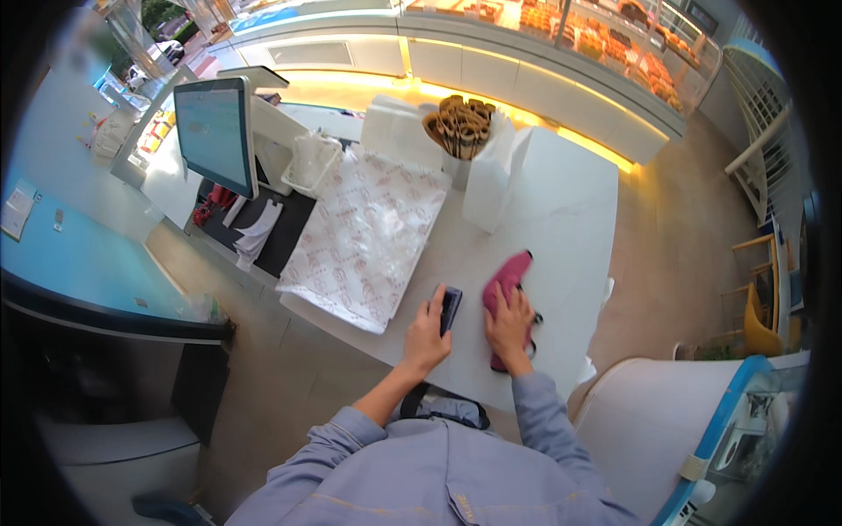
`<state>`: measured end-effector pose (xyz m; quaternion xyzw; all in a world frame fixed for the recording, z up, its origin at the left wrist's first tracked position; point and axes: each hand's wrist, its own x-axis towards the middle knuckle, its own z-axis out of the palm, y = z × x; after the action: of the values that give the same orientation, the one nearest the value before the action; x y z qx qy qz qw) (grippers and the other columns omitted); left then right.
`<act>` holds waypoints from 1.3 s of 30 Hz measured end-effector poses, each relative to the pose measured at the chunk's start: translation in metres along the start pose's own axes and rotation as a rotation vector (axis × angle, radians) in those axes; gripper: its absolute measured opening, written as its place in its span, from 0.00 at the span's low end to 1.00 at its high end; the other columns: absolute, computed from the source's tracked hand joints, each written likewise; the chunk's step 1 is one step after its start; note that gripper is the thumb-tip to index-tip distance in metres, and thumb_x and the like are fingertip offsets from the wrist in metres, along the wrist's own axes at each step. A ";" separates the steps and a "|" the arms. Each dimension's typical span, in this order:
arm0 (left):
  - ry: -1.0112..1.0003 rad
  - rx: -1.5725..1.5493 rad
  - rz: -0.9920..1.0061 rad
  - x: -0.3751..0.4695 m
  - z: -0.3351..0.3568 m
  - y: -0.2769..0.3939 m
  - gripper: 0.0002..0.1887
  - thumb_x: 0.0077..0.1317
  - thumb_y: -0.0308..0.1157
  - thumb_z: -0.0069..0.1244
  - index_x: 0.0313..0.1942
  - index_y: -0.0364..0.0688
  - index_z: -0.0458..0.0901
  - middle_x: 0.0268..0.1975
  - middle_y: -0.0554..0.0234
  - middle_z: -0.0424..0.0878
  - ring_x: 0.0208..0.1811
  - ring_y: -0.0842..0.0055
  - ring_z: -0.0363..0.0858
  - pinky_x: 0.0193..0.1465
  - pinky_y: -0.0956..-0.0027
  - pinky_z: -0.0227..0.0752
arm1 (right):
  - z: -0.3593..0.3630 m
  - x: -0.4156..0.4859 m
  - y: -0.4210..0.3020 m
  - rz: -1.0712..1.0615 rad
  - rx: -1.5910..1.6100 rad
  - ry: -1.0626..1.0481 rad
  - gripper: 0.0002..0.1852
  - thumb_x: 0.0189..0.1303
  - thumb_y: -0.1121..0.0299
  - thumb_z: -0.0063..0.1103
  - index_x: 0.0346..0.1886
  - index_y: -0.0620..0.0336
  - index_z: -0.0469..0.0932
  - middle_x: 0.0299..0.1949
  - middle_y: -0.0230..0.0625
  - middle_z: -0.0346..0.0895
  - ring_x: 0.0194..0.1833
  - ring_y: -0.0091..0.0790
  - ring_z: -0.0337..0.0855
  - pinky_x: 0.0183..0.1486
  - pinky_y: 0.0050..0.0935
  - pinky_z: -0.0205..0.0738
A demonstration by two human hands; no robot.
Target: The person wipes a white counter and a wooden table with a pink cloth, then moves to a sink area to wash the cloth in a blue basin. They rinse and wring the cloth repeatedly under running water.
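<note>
In my left hand point(426, 336) is a small dark rectangular object point(450, 309), held by its side between fingers and thumb. It is too blurred to name. My right hand point(510, 321) lies around the middle of a pink elongated object point(506, 276) on the white counter point(552, 256). That object has a black tip at its far end and a dark end near me. Small black parts stick out along its right side, and my fingers cover its middle, so its kind is unclear. The two hands are a short way apart.
Left of my hands, printed paper point(355, 250) lines a tray bearing clear plastic. Beyond stand a touchscreen monitor point(214, 135), a white basket point(312, 164), white paper bags point(493, 177) and rolled brown sleeves point(460, 125) in a holder. A lit bakery display case point(592, 52) runs behind.
</note>
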<state>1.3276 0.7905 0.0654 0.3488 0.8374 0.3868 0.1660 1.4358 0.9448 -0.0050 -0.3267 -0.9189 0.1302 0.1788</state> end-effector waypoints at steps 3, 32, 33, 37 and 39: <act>0.075 -0.047 0.100 -0.015 -0.020 -0.005 0.43 0.49 0.26 0.56 0.69 0.44 0.58 0.54 0.39 0.76 0.51 0.45 0.77 0.52 0.55 0.74 | 0.019 0.025 -0.019 -0.119 0.043 0.043 0.32 0.51 0.62 0.63 0.63 0.53 0.70 0.61 0.47 0.66 0.64 0.48 0.61 0.62 0.50 0.52; 0.073 -0.120 0.126 0.025 -0.045 0.023 0.41 0.48 0.26 0.58 0.66 0.40 0.63 0.50 0.45 0.81 0.47 0.65 0.83 0.49 0.68 0.77 | -0.077 -0.141 0.033 -0.288 0.603 -0.676 0.09 0.45 0.66 0.59 0.31 0.41 0.84 0.35 0.26 0.80 0.44 0.37 0.75 0.44 0.39 0.63; 0.083 -0.030 0.166 0.035 -0.035 0.022 0.41 0.47 0.26 0.57 0.66 0.41 0.64 0.50 0.43 0.81 0.47 0.59 0.84 0.50 0.66 0.77 | -0.095 -0.161 0.043 -0.153 0.566 -0.718 0.09 0.46 0.66 0.58 0.31 0.42 0.84 0.34 0.27 0.80 0.43 0.39 0.75 0.45 0.40 0.64; 0.056 0.137 0.238 0.070 -0.002 0.011 0.43 0.48 0.24 0.53 0.69 0.47 0.59 0.50 0.41 0.78 0.42 0.49 0.81 0.45 0.54 0.77 | -0.168 -0.231 0.054 0.138 -0.127 -0.952 0.09 0.44 0.62 0.57 0.29 0.46 0.86 0.31 0.33 0.82 0.42 0.43 0.78 0.45 0.44 0.66; -0.005 0.190 0.133 0.081 0.009 0.004 0.43 0.48 0.23 0.52 0.69 0.48 0.59 0.47 0.40 0.77 0.40 0.48 0.81 0.43 0.53 0.77 | -0.190 -0.248 0.053 0.269 -0.016 -0.887 0.11 0.43 0.62 0.58 0.31 0.46 0.86 0.33 0.33 0.82 0.43 0.42 0.77 0.47 0.44 0.66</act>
<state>1.2772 0.8547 0.0622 0.4189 0.8447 0.3150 0.1083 1.7231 0.8469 0.0869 -0.3572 -0.8571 0.2721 -0.2524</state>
